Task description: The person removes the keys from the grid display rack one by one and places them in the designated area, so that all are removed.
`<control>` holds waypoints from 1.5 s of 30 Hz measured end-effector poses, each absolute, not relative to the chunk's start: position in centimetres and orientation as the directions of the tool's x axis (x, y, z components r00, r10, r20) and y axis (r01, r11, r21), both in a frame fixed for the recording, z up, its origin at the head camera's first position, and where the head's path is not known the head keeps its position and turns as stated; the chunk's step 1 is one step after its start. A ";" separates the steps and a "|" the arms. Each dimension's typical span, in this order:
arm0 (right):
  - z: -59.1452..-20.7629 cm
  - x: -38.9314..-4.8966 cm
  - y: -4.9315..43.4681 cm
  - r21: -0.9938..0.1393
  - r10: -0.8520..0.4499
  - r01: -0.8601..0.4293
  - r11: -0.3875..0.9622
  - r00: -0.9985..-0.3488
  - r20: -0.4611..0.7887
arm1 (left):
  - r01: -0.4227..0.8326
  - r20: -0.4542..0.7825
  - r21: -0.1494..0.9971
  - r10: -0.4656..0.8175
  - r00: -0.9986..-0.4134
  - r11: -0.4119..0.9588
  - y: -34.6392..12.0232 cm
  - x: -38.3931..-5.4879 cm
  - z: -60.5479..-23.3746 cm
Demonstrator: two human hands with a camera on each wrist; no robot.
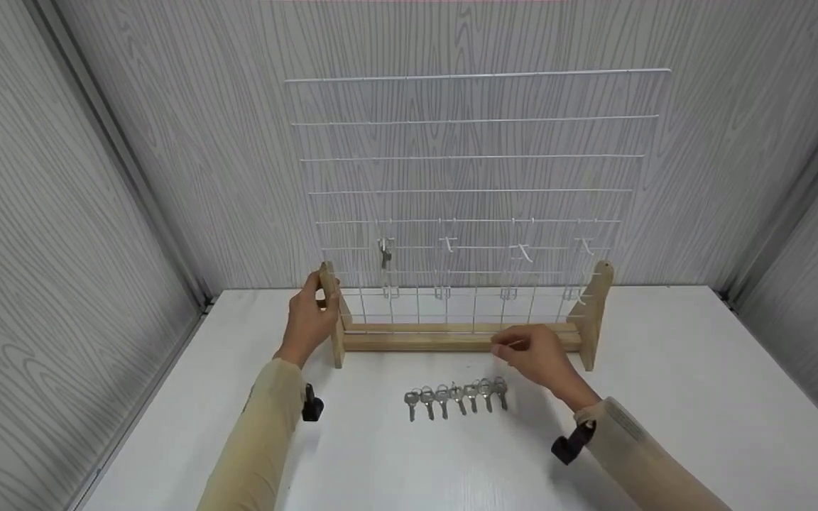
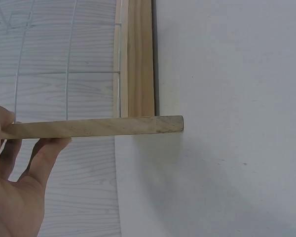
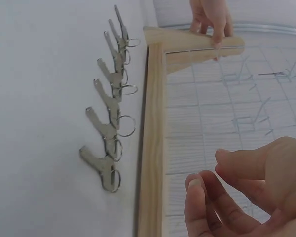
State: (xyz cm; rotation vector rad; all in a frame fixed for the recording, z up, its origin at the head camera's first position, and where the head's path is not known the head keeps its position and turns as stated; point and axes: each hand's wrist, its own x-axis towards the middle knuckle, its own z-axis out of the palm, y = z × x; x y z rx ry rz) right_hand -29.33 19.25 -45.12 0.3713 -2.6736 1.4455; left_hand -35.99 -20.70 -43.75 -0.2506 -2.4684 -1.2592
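My left hand grips the upper part of the left wooden side panel of a white wire grid rack; fingers and thumb lie on either side of the panel in the left wrist view. In front of the rack's wooden base bar, my right hand hovers with loosely bent fingers. Its thumb and fingertips stand apart with nothing between them in the right wrist view. Several silver keys with rings lie in a row on the table. Another key hangs from the grid's left hook.
White hooks are fixed along the grid, some in a lower row. The right wooden side panel stands beyond my right hand. Wood-patterned walls enclose the white table at the back and sides.
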 end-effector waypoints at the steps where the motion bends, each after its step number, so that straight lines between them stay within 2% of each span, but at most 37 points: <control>1: -44.8 -29.2 19.1 -0.818 -0.175 -0.252 0.517 -0.967 0.188 | 0.310 0.388 0.747 -0.006 -0.922 0.588 -20.7 -36.0 -43.8; 14: -40.9 -28.2 16.3 -0.801 -0.234 -0.370 0.470 -0.928 0.291 | 0.304 0.381 0.750 -0.007 -0.925 0.588 -20.8 -36.0 -43.9; 29: -37.9 -28.9 11.9 -0.771 -0.220 -0.497 0.399 -0.868 0.446 | 0.309 0.383 0.748 -0.002 -0.924 0.588 -20.9 -36.1 -43.9; 45: -36.5 -30.5 7.3 -0.766 -0.162 -0.514 0.386 -0.855 0.492 | 0.300 0.367 0.761 0.000 -0.930 0.576 -21.0 -36.1 -43.8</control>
